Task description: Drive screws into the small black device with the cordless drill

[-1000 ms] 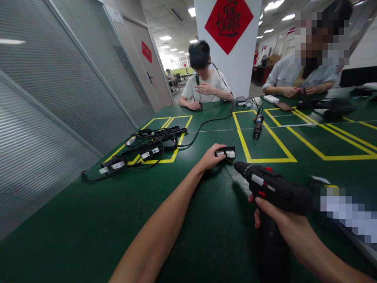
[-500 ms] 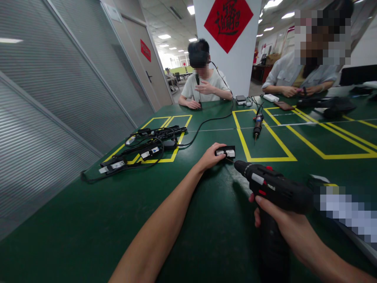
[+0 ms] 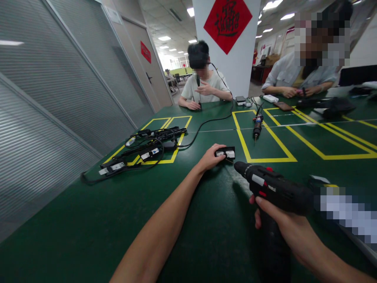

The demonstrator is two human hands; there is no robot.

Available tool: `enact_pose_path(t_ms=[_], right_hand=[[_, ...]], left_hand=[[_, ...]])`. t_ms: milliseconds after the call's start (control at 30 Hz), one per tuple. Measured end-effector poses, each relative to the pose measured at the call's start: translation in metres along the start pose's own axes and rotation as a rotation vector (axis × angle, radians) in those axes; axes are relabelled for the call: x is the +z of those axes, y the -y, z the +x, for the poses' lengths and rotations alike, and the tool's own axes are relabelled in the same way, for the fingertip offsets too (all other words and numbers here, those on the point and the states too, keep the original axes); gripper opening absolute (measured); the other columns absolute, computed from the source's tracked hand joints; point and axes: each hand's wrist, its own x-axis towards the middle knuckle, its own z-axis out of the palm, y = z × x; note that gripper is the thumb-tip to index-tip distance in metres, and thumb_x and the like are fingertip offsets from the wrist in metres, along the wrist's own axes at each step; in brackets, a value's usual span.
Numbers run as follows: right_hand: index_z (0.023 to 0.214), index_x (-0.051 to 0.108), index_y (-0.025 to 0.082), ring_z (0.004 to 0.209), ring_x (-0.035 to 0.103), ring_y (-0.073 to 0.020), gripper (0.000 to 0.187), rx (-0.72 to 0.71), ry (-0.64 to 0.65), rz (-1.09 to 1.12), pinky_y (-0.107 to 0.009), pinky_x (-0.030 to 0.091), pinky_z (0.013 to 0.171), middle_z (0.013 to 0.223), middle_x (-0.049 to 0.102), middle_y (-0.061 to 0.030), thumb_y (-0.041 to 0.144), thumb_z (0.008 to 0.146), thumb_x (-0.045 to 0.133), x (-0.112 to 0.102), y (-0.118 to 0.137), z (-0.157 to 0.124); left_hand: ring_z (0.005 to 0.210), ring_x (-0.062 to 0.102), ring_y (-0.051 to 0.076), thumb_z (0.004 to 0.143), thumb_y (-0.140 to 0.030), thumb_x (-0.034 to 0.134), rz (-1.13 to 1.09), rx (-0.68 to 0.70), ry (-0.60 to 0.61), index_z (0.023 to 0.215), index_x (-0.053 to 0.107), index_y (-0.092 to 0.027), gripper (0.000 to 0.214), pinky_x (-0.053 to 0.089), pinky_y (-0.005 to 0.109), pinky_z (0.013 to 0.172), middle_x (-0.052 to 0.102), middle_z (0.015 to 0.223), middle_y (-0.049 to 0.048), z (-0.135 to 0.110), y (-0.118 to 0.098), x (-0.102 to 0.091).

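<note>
My left hand (image 3: 211, 158) stretches forward over the table and grips a small black piece with white labels (image 3: 230, 153) by its left end. In my right hand (image 3: 278, 218) is a black cordless drill (image 3: 272, 184) with red buttons, its handle wrapped by my fingers. The thin bit points left, towards the lower edge of the black piece. Whether the bit's tip touches that piece, I cannot tell.
Black cabled devices with white labels (image 3: 149, 153) lie in yellow-taped areas on the left of the green table (image 3: 73, 220). An electric screwdriver (image 3: 258, 126) lies beyond the drill. Two people sit opposite, one in a pale T-shirt (image 3: 188, 88). A blurred-out object (image 3: 347, 212) lies right.
Almost nothing differs. Both hands keep their place and grip, and the drill still points at the black piece; the whole view has shifted very slightly.
</note>
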Motion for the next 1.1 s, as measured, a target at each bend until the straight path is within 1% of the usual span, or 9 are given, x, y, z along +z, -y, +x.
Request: enact_pose_path(t_ms=[100,333,633,767,933,1100], right_hand=[[0.089,0.059,0.018,0.057,0.058,-0.0195,0.030,0.008,-0.006,0.005,-0.033,0.041,0.063,0.054,0.064,-0.0011,0.046,0.083,0.051,0.0006,0.0017,0.0000],[0.089,0.059,0.017,0.055,0.058,-0.0192,0.032,-0.004,-0.003,0.015,-0.032,0.040,0.061,0.054,0.064,-0.0011,0.047,0.084,0.050,0.0022,0.0008,0.0011],[0.086,0.062,0.018,0.062,0.060,-0.0208,0.032,0.004,-0.002,-0.027,-0.035,0.040,0.067,0.056,0.065,-0.0015,0.048,0.082,0.052,0.0014,0.0018,-0.0007],[0.088,0.062,0.018,0.060,0.059,-0.0208,0.032,0.009,0.020,-0.028,-0.035,0.040,0.066,0.056,0.064,-0.0009,0.048,0.083,0.050,0.0010,0.0029,0.0003],[0.091,0.062,0.018,0.064,0.060,-0.0218,0.033,0.003,0.004,-0.075,-0.035,0.039,0.069,0.058,0.066,-0.0019,0.047,0.084,0.049,0.0002,0.0024,0.0017],[0.089,0.059,0.018,0.059,0.059,-0.0204,0.030,-0.018,0.010,-0.040,-0.034,0.040,0.065,0.054,0.064,-0.0009,0.046,0.085,0.049,0.0005,0.0018,0.0006]], left_hand=[[0.100,0.053,0.018,0.075,-0.024,0.054,-0.003,0.006,-0.001,0.119,0.052,-0.017,0.045,0.042,0.031,0.089,0.054,0.111,0.0067,0.0001,0.0004,0.0002],[0.101,0.053,0.018,0.075,-0.024,0.055,-0.003,-0.005,0.004,0.119,0.052,-0.017,0.045,0.042,0.031,0.090,0.054,0.111,0.0069,0.0010,-0.0004,-0.0008],[0.101,0.052,0.018,0.074,-0.024,0.056,-0.007,-0.005,-0.002,0.118,0.053,-0.018,0.044,0.041,0.031,0.092,0.054,0.110,0.0059,0.0002,-0.0013,0.0002],[0.100,0.053,0.018,0.074,-0.024,0.055,-0.006,-0.007,0.001,0.118,0.053,-0.017,0.044,0.042,0.031,0.091,0.054,0.109,0.0064,-0.0002,-0.0034,-0.0007],[0.100,0.053,0.018,0.074,-0.024,0.055,-0.005,-0.006,0.001,0.118,0.053,-0.017,0.045,0.043,0.031,0.089,0.054,0.110,0.0066,0.0004,-0.0031,-0.0008],[0.101,0.052,0.018,0.075,-0.023,0.055,-0.007,-0.011,0.010,0.119,0.052,-0.016,0.045,0.042,0.031,0.090,0.054,0.111,0.0073,0.0007,-0.0021,-0.0007]])
